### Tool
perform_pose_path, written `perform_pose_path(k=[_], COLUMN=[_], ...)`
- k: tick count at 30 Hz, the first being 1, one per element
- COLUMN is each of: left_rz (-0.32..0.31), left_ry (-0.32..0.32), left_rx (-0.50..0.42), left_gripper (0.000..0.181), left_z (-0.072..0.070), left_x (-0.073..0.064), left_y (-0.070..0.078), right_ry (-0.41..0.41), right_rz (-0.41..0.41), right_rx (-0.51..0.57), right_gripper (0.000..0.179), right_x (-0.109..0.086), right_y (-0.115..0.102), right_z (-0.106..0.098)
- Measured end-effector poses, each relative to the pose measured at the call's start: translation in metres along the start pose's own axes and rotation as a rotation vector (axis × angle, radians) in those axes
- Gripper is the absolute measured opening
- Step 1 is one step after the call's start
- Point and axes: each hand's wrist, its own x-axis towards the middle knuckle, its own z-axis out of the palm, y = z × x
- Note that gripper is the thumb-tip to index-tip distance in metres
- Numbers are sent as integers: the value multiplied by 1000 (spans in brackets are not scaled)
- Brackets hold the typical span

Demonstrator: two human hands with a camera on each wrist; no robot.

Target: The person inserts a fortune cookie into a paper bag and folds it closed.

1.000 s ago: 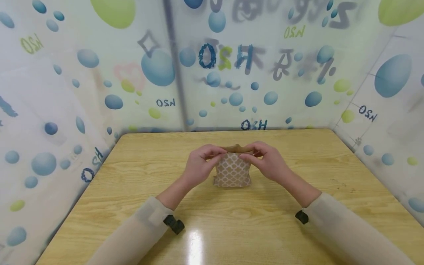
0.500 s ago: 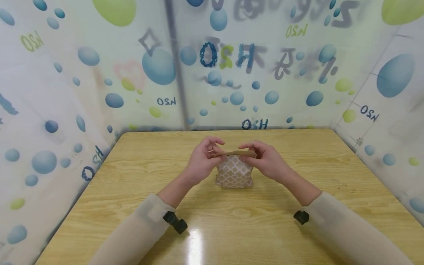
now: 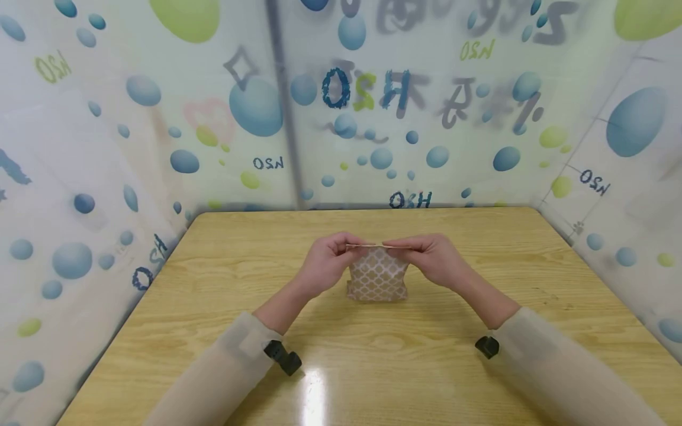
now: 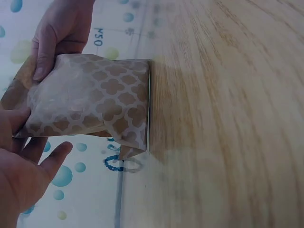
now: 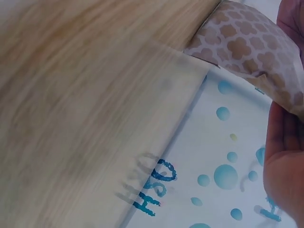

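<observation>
A small brown paper bag (image 3: pixel 378 275) with a white lattice pattern stands upright on the wooden table, its bottom on the tabletop. My left hand (image 3: pixel 327 263) pinches the left end of its top edge between thumb and fingers. At the opposite end my right hand (image 3: pixel 437 260) pinches the same edge, thumb in front and straighter fingers behind. From above, that edge looks like a thin, nearly straight line. In the left wrist view the bag (image 4: pixel 104 90) bulges in the middle, and a folded corner sticks out near its base. The bag's contents are hidden.
The wooden table (image 3: pixel 383 367) reaches back to a wall covering (image 3: pixel 341 148) printed with blue and green bubbles and lettering. Similar panels rise at the left and right. Black wrist devices (image 3: pixel 282 357) sit at both sleeve cuffs.
The bag's top, wider and showing its brown flap earlier, is now a thin line. My left fingers, lifted half a second ago, have come down onto it; my right fingers have straightened along it.
</observation>
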Motion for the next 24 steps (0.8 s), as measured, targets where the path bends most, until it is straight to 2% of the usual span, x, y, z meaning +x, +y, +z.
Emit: perform_pose_path(k=[4, 11, 16, 19, 24], left_rz=[23, 92, 119, 115, 73], left_ry=[-23, -75, -113, -136, -160], left_rx=[29, 125, 132, 129, 114], left_gripper=[25, 28, 30, 29, 30], left_z=[-2, -9, -12, -14, -15], left_x=[0, 1, 3, 2, 0], left_y=[0, -3, -5, -7, -7], right_ry=[-41, -109, -136, -163, -182], right_rz=[2, -64, -97, -107, -122], right_rx=[5, -18, -25, -21, -29], right_gripper=[34, 37, 37, 36, 35], right_x=[-1, -1, -1, -2, -3], right_y=[0, 3, 9, 11, 13], right_z=[-6, -13, -16, -16, -13])
